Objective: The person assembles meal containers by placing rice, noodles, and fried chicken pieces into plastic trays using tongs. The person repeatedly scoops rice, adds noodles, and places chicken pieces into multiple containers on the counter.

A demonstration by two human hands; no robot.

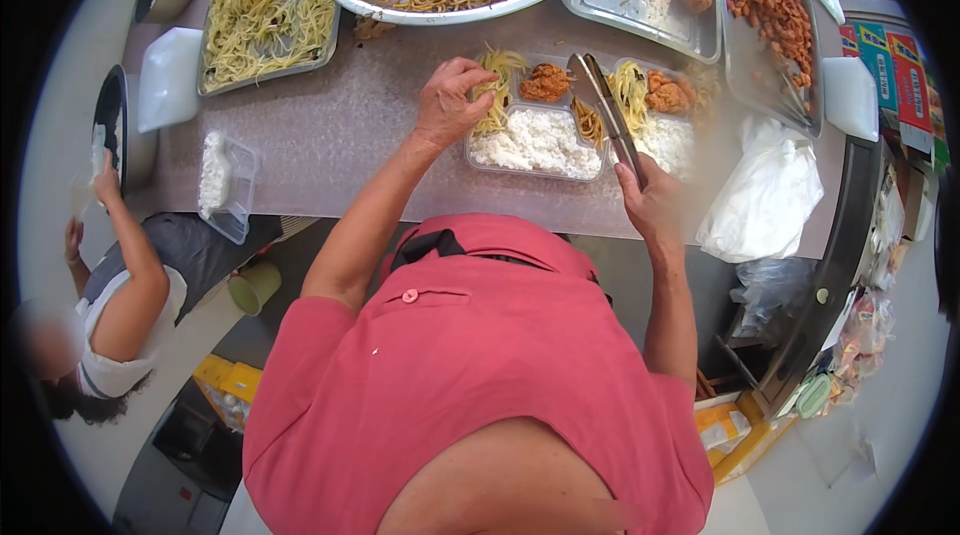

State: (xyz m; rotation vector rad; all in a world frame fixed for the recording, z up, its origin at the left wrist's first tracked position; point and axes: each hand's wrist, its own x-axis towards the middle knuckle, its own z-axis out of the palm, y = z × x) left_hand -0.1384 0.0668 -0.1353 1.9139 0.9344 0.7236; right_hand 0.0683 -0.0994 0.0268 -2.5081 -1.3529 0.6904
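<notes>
My right hand (652, 197) is closed round metal tongs (612, 115), whose tips point away from me over a divided meal box (540, 173). In that box lie white rice (537, 142), a fried chicken piece (547, 83), brown noodles (588, 125) and pale yellow shreds that look like potato (500, 65). My left hand (455, 103) is at the box's left edge, its bent fingers drawn together on the yellow shreds. Touching the box on the right is a second filled meal box (660, 115), partly hidden by the tongs and my right hand.
Along the far side stand a tray of yellow shreds (265, 15), a basin of noodles (455, 13), a tray of fried chicken (650, 20) and a tray of small reddish fried pieces (770, 5). White plastic bags (765, 190) hang at right. Another person (130, 285) works at left beside a rice container (235, 180).
</notes>
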